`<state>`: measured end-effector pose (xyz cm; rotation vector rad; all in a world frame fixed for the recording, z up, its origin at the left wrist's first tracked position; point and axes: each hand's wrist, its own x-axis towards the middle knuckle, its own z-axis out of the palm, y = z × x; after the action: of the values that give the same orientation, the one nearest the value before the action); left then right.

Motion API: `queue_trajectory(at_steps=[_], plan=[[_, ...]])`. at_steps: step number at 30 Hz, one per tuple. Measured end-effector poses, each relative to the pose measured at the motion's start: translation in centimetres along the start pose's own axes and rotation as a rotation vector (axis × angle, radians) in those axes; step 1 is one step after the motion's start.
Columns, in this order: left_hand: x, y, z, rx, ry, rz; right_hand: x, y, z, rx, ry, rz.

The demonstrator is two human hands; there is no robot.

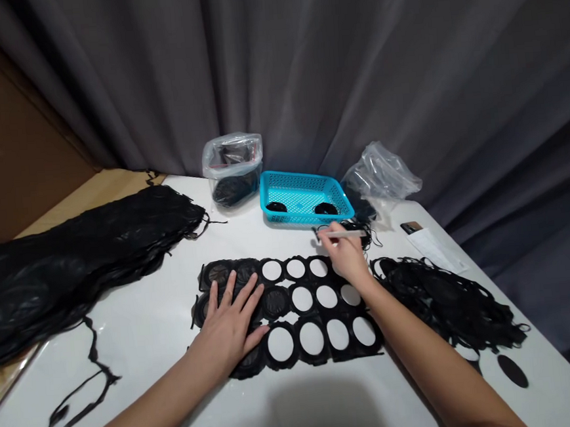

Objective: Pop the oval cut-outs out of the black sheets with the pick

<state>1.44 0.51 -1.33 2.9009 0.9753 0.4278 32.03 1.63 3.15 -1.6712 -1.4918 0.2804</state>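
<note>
A black sheet (325, 338) with rows of round cut-outs lies flat on the white table. White tabletop shows through the open holes on its middle and right, while dark round pieces (275, 303) still fill those at the left. My left hand (227, 326) rests on the sheet's left part with fingers spread. Just past the far right edge of the sheet, my right hand (343, 255) grips a slim, pale, pen-like tool (350, 233), lying nearly level. A small dark bit shows by its left end; its exact kind is unclear.
A blue basket (310, 219) holding black round pieces stands at the back, between a clear bag (235, 171) and another plastic bag (383, 173). Black sheets (95, 255) are stacked left. Black scraps (450, 299) are heaped right, near a loose black disc (513, 371). Grey curtain (273, 63) hangs behind.
</note>
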Motion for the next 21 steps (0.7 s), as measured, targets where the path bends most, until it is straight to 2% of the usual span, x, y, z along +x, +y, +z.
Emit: queue_trajectory(at_steps=[4, 8, 12, 21], plan=[[-1.1, 0.5, -1.1, -0.083, 0.011, 0.104, -3.5, -2.9, 1.6, 0.133, -0.295, -0.038], [-2.7, 1.5, -1.3, -0.085, -0.012, 0.141, -6.5, -5.1, 3.0, 0.298, -0.519, 0.026], [-3.4, 1.9, -0.8, -0.047, -0.022, 0.133, -7.2, -5.6, 3.1, 0.353, -0.577, 0.046], [-3.3, 1.9, -0.8, -0.022, -0.029, 0.142, -7.2, -5.4, 3.3, 0.357, -0.591, 0.014]])
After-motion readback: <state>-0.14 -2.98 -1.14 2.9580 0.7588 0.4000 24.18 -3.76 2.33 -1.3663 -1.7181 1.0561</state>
